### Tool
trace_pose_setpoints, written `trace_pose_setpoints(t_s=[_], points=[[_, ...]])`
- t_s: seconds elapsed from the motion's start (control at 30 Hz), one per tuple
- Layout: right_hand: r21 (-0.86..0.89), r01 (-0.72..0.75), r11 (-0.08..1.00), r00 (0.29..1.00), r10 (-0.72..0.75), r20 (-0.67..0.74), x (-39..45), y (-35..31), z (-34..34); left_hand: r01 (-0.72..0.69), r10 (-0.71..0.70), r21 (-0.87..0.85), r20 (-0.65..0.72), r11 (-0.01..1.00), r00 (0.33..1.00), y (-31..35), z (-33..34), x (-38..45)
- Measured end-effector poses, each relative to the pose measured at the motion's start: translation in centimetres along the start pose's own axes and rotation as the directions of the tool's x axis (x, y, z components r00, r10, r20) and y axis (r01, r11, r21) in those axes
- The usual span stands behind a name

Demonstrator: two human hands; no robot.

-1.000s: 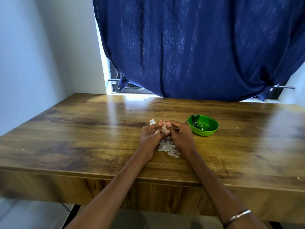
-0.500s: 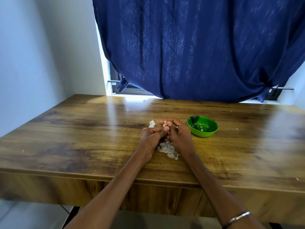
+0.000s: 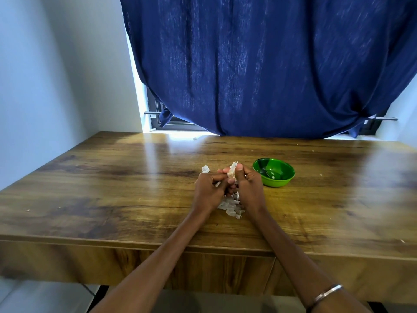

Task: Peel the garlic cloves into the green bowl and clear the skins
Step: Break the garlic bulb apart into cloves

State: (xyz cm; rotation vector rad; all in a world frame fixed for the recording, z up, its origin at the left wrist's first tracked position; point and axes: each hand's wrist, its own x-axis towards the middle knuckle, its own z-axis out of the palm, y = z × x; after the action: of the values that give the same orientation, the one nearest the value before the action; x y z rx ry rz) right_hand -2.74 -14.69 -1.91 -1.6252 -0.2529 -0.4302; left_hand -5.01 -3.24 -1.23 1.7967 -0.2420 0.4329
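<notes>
Garlic (image 3: 232, 172) is pinched between the two hands at the middle of the wooden table (image 3: 112, 199), its pale papery tip sticking up past the fingertips. The clove's long axis seems to run roughly upright, tilted slightly away from the person. The left hand (image 3: 208, 192) is curled round its lower part, and the right hand (image 3: 249, 188) is clamped on its upper part with the thumb pressed to the skin; both are closed on it. The green bowl (image 3: 273, 172) lies just to the right of the right hand, which is the nearer one for a drop. The bowl looks like smooth glossy plastic, round and shallow, with small pale pieces inside. Dry, flaky white skins (image 3: 231, 205) are heaped on the table beneath the wrists, and one loose scrap (image 3: 205, 169) lies just beyond the left hand.
</notes>
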Motion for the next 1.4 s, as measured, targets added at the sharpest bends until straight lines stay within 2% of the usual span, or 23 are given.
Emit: trace_pose_setpoints(t_s=[0.1, 0.2, 0.3, 0.37, 0.47, 0.57, 0.7, 0.8, 1.03, 1.23, 1.4], points=[[0.027, -0.002, 1.0, 0.998, 0.004, -0.058, -0.21, -0.44, -0.37, 0.007, -0.007, 0.019, 0.024, 1.0, 1.0, -0.53, -0.05, 0.29], [-0.052, 0.01, 0.999, 0.992, -0.017, -0.126, 0.0, -0.23, -0.61, 0.071, -0.071, -0.007, 0.018, 0.997, 0.997, -0.13, -0.05, 0.14], [-0.1, 0.027, 0.995, 0.992, -0.039, -0.116, -0.04, -0.2, -0.56, 0.178, -0.181, -0.099, -0.023, 0.979, 0.983, 0.2, -0.06, 0.05], [-0.117, 0.062, 0.991, 0.99, -0.076, -0.122, -0.25, -0.6, -0.5, 0.161, -0.164, -0.065, -0.05, 0.985, 0.985, -0.06, -0.14, 0.25], [-0.131, 0.098, 0.987, 0.994, -0.104, -0.04, -0.12, -0.93, -0.6, 0.137, -0.137, -0.001, -0.046, 0.991, 0.989, -0.31, -0.4, 0.28], [-0.173, 0.126, 0.977, 0.991, -0.115, 0.072, 0.0, -0.79, -0.57, 0.155, -0.156, -0.017, -0.047, 0.988, 0.987, -0.18, -0.6, 0.15], [-0.097, 0.115, 0.989, 0.99, -0.106, 0.094, -0.02, -0.69, -0.35, 0.238, -0.243, -0.112, -0.03, 0.965, 0.97, 0.09, -0.93, 0.09], [-0.098, 0.098, 0.99, 0.987, -0.085, 0.134, 0.06, -0.58, -0.43, 0.252, -0.254, -0.089, -0.007, 0.964, 0.967, -0.09, -0.88, 0.06], [-0.101, 0.061, 0.993, 0.995, -0.052, 0.086, 0.29, -0.39, -0.29, 0.219, -0.217, -0.069, 0.034, 0.973, 0.976, -0.08, -0.59, 0.23], [-0.164, 0.197, 0.967, 0.975, -0.175, 0.138, 0.0, -0.73, -0.02, 0.222, -0.225, -0.089, -0.026, 0.971, 0.974, -0.73, -0.69, 0.52], [-0.175, 0.202, 0.964, 0.976, -0.183, 0.118, -0.13, -0.83, -0.03, 0.184, -0.185, -0.009, -0.073, 0.983, 0.98, -0.67, -0.59, 0.5]])
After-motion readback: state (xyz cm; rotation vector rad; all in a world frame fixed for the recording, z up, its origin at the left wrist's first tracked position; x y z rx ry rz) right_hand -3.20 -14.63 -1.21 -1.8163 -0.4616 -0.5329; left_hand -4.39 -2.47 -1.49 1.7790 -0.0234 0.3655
